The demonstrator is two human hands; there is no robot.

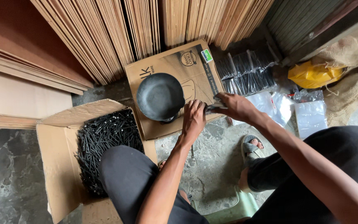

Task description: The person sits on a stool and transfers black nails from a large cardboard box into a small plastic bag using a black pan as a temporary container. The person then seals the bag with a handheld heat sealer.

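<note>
Setting: a person squats on a grey stone floor (212, 166) in front of stacked plywood sheets (117, 33), seen from the head camera.
Pan: a round black pan (159, 96) sits on a flattened cardboard box (195, 70) that lies on the floor between the knees and the plywood.
Left hand: the left hand (194, 117) is curled just beside the pan's right edge, fingers bent down over something dark; its grip looks clenched, though exactly what it clasps cannot be told.
Right hand: the right hand (235, 107) is closed on a small dark bundle (214, 108) that looks like nails, held between the 2 hands just right of the pan.
Nail box: an open carton (59, 166) at the person's left knee is heaped with black nails (104, 137), well apart from both hands.
Packed bags: clear bags of dark nails (247, 72) lie beyond the right hand, with flat empty clear bags (309, 116) further right.
Other things: a yellow bag (311, 74) and burlap sacking (357, 70) rest at the far right.
Step in hand: by the look of it, a batch of nails is being handled at the pan, possibly portioned.
Next move calls for: a judgement only, keeping the bundle together and level while both hands work so close to the pan's rim.
</note>
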